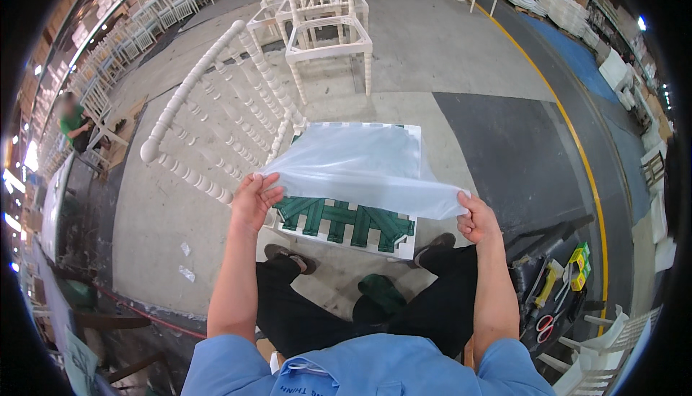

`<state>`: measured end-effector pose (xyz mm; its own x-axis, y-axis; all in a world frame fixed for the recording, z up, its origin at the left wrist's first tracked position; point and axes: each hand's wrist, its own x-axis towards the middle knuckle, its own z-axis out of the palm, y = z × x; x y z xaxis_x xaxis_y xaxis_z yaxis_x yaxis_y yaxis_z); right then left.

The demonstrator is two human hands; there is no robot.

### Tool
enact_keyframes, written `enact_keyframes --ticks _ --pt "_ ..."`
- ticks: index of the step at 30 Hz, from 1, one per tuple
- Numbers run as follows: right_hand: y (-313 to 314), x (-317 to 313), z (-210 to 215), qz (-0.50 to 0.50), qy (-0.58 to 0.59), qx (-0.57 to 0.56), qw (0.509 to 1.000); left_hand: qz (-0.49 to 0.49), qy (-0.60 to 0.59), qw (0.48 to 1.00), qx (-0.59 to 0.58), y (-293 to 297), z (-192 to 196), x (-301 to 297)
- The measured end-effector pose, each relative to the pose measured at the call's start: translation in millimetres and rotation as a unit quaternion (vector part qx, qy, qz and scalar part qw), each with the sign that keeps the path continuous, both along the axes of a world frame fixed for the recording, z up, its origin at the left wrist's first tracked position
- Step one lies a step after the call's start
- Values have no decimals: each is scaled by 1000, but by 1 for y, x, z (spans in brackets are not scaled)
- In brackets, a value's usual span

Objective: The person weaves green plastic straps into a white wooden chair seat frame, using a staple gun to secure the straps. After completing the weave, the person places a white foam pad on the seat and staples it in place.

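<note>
My left hand (254, 200) grips the near left corner of a translucent white plastic sheet (360, 169). My right hand (476, 221) pinches its near right corner. The sheet is spread in the air over the seat of a white wooden chair (216, 111), whose spindle back leans away to the left. Under the sheet's near edge the seat frame shows green webbing straps (346, 221). My legs and shoes stand just in front of the seat.
More white chairs (324, 14) stand stacked ahead and in rows at the far left. A person in green (72, 123) sits at the left. Tools, including scissors and yellow items (559, 288), lie on a dark stand at my right. A yellow floor line (577, 143) curves past.
</note>
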<state>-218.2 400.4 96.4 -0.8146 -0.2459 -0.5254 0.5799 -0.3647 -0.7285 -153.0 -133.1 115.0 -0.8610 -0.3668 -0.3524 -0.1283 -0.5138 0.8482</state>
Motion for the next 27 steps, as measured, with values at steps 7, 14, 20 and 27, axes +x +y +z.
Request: enact_keyframes --ticks 7,14,20,27 --pt "2 7 5 -58 26 -52 997 -14 30 999 6 11 2 5" --pt "7 3 22 -86 40 -37 995 -11 62 997 35 15 0 -5" --pt "7 8 24 -97 57 35 993 -51 128 985 106 4 -21 -1" --pt "13 -4 17 12 30 71 997 68 23 992 102 9 -31 -1"
